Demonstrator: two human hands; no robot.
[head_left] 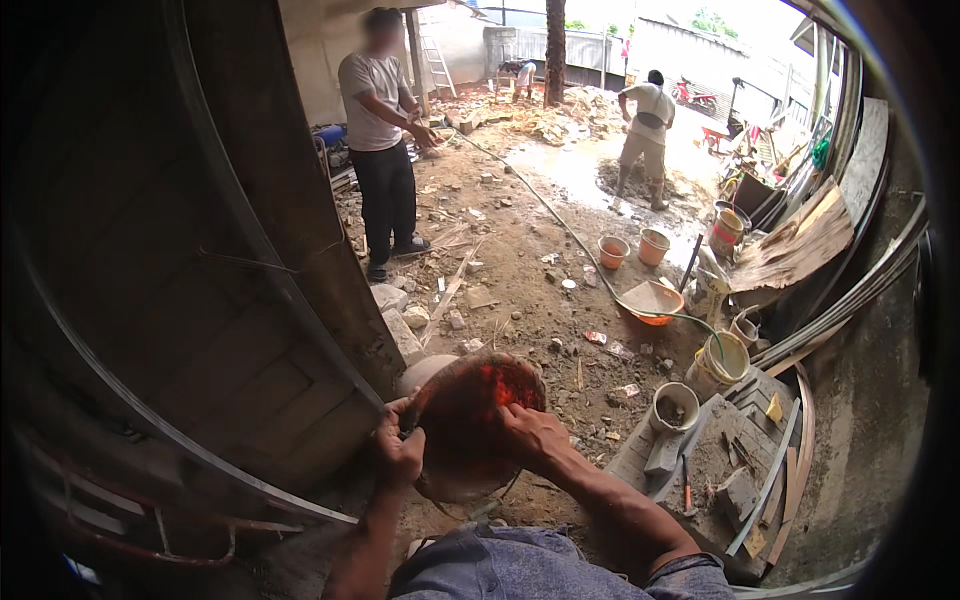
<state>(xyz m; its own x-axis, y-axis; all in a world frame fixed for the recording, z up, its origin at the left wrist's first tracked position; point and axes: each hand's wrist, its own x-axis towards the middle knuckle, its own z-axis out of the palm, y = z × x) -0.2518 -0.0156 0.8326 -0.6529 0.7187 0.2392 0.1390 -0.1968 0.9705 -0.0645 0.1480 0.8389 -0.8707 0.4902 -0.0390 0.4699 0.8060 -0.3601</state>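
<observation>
A dirt-stained bucket (462,430), reddish inside and dark with grime, is held tilted in front of my body. My left hand (400,447) grips its left rim, thumb on the near side and fingers wrapped round the edge. Over the bucket's right part is my right hand (537,434), its fingers curled closed against the reddish inside. Whatever those fingers pinch, if anything, is too small or hidden to name. Behind the bucket, a pale rounded thing (425,372) shows only in part.
A dark block wall (200,330) rises close on my left. Rubble covers the ground, crossed by a green hose (560,222). To the right stand several buckets (675,408), boards and a hammer (688,485). One person (380,130) stands ahead left; another (650,125) works farther off.
</observation>
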